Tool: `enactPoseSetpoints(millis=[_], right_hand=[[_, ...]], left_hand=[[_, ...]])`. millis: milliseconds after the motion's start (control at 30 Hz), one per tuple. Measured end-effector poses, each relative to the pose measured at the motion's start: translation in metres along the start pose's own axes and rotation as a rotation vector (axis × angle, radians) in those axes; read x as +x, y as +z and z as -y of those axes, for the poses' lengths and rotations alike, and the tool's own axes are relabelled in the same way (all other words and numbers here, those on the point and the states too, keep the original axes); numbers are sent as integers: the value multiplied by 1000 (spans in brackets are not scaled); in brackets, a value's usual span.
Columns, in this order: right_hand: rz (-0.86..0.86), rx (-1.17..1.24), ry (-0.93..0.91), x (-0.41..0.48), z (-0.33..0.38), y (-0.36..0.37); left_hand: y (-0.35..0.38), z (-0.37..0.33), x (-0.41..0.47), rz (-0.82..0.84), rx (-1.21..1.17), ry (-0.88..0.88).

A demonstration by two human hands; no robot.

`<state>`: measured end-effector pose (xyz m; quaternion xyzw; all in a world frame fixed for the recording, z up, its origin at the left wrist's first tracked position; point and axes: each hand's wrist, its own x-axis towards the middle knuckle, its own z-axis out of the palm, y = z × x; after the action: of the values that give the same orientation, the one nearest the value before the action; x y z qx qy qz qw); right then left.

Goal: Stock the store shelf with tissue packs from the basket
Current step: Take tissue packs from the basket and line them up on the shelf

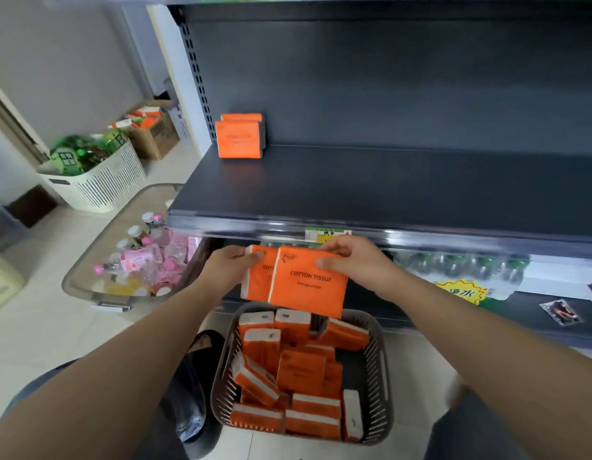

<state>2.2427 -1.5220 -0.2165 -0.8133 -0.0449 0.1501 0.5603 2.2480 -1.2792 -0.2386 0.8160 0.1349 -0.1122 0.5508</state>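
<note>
The left hand and the right hand grip two orange tissue packs side by side, with the thumbs on the printed faces. The pair is above the basket, just below the shelf edge. Its long axis runs left to right and the print faces the camera. Two stocked packs stand at the back left of the shelf.

Orange tissue packs; dark-grey shelf

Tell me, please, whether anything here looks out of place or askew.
A small glossy printed card lies loose and skewed on the dark lower shelf, right of the shrink-wrapped water bottles, matching no stock around it. The orange tissue packs in the grey plastic basket are jumbled, but none looks damaged.
</note>
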Motion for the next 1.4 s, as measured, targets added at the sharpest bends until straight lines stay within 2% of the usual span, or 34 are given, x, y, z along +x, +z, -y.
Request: enactPoseSetpoints(millis=[233, 467, 733, 933, 1000, 1067, 1133, 1200, 1267, 1400], right_hand=[[-17, 137, -24, 32, 28, 15], [-159, 135, -137, 76, 60, 18], [-237, 172, -238, 146, 87, 24], [-333, -22, -288, 192, 94, 37], [-365, -10, -252, 201, 98, 38], [-281, 118, -138, 208, 101, 38], [-125, 275, -40, 214, 101, 39], [-14, 302, -2, 220, 101, 41], [17, 300, 8, 229, 101, 43], [-37, 329, -45, 245, 102, 48]], left_hand=[[-8, -18, 20, -16, -215, 23], [-31, -43, 66, 35, -406, 91], [-54, -68, 115, 146, -368, 299], [-68, -78, 150, 112, -419, 339], [-72, -81, 162, 88, -454, 355], [-77, -82, 172, 77, -497, 370], [-82, -84, 180, 91, -516, 388], [-87, -87, 186, 118, -519, 408], [-92, -89, 193, 140, -521, 427], [-98, -89, 209, 117, -522, 408]])
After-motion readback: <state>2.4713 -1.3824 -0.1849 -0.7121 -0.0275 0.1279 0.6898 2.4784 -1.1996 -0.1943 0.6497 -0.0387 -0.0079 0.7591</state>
